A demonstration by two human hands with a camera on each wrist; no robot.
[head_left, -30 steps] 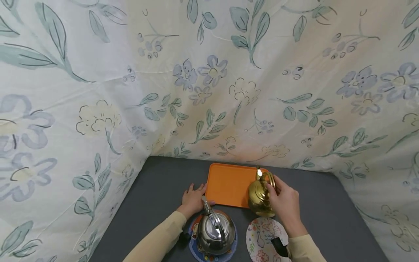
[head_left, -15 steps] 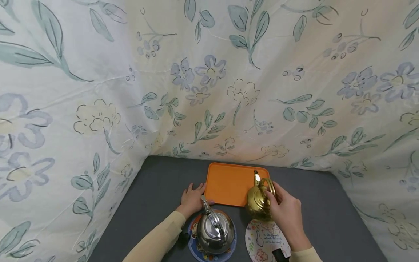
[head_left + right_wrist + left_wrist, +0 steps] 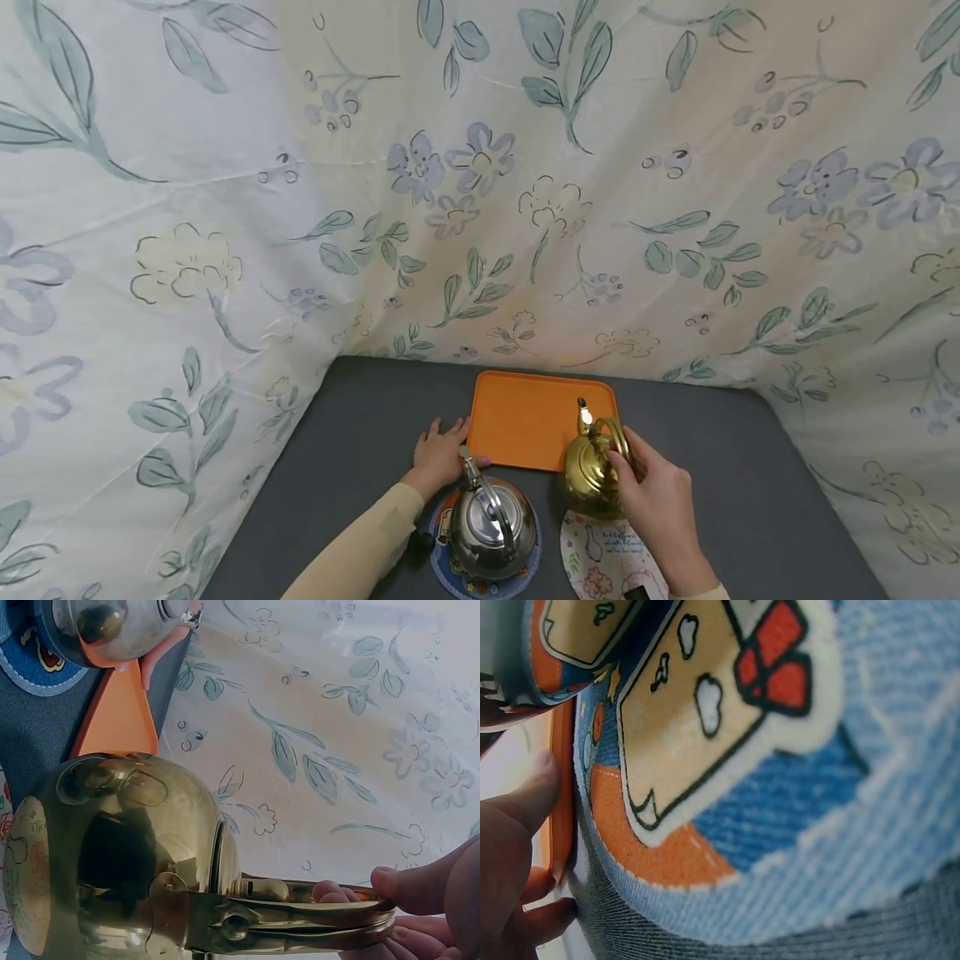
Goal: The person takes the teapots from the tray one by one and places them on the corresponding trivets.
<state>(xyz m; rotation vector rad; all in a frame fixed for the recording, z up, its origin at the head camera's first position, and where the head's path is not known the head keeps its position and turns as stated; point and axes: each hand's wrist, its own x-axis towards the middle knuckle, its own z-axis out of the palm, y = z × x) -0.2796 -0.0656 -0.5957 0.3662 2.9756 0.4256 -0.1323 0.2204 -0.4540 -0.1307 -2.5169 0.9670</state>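
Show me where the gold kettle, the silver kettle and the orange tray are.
gold kettle (image 3: 587, 479), head view, on its round body.
silver kettle (image 3: 491, 532), head view, on its lid.
orange tray (image 3: 521, 421), head view, on its bare floor.

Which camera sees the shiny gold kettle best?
The right wrist view: the gold kettle fills it, with the right hand gripping its handle. The head view shows it small, above the floral mat. The left wrist view misses it.

The right hand (image 3: 656, 492) draws the gold kettle (image 3: 591, 475) back toward six o'clock. Earlier the kettle is over the tray's right edge; now it is at the near right corner of the orange tray (image 3: 525, 417), partly above the floral coaster (image 3: 600, 558), covering more of it.
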